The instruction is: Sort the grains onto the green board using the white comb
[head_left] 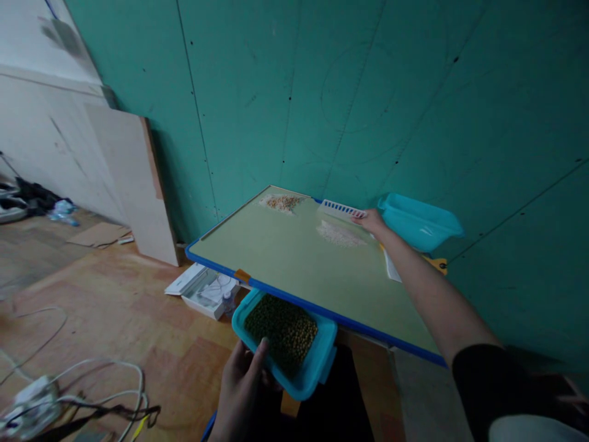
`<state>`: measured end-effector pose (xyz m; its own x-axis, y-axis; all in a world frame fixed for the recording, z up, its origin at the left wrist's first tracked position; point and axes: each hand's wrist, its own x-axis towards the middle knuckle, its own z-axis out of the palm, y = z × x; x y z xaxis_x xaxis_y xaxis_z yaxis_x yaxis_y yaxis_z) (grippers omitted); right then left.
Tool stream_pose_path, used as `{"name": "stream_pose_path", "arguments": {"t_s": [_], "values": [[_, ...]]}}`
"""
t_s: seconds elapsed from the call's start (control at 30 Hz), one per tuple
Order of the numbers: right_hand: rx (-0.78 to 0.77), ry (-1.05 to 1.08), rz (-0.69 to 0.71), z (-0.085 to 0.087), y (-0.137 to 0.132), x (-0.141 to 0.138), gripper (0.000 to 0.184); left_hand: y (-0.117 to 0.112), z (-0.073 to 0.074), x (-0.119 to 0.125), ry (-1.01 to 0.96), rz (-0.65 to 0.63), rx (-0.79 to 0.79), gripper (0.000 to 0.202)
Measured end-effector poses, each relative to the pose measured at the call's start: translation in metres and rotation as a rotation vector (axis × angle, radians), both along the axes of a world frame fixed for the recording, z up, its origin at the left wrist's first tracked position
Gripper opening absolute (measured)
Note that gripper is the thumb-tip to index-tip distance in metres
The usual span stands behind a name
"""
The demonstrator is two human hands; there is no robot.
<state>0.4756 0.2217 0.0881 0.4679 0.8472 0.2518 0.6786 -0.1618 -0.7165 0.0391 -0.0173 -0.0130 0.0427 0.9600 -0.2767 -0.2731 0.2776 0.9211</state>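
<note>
My left hand (243, 383) grips the near left side of a turquoise plastic tub (329, 344), its thumb over the rim. Inside the tub lie dark green beans (271, 322) and, toward the right, yellowish beans (301, 337). The tub is at the table's front edge, above my lap. Reaching across the table, my right hand (373, 222) is closed on the right end of a white slotted plastic piece (343, 210) near the back edge. Just in front of that piece is a patch of pale grains (340, 234). A second heap of mixed tan grains (283, 202) lies farther left.
The pale green tabletop (285, 258) has a blue rim and stands against a green wall (285, 92). A turquoise basin (421, 221) is at the back right. Below left are an open white box (209, 294), a leaning board (129, 178), and cables with a power strip (34, 402).
</note>
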Motion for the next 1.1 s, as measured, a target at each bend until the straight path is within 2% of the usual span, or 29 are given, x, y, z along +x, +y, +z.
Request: {"name": "stream_pose_path", "arguments": {"t_s": [0.13, 0.3, 0.57, 0.73, 0.93, 1.1], "values": [[0.021, 0.046, 0.091, -0.003, -0.007, 0.004, 0.019, 0.000, 0.004, 0.000, -0.017, -0.031, -0.008, 0.054], [-0.016, 0.101, 0.210, 0.007, -0.022, 0.004, 0.022, -0.002, 0.002, 0.003, -0.043, 0.000, -0.006, 0.050], [-0.064, 0.083, 0.233, 0.020, -0.033, -0.003, 0.019, -0.001, -0.005, 0.001, -0.101, -0.016, -0.051, 0.056], [-0.115, 0.112, 0.250, 0.028, -0.038, -0.011, 0.018, 0.001, -0.013, -0.001, -0.063, -0.019, -0.068, 0.056], [0.030, 0.214, 0.234, 0.028, -0.040, -0.012, 0.028, 0.001, -0.016, -0.001, -0.055, -0.008, -0.039, 0.053], [0.120, 0.265, 0.178, 0.034, -0.042, -0.010, 0.027, 0.000, -0.010, -0.002, -0.046, -0.025, -0.008, 0.052]]}}
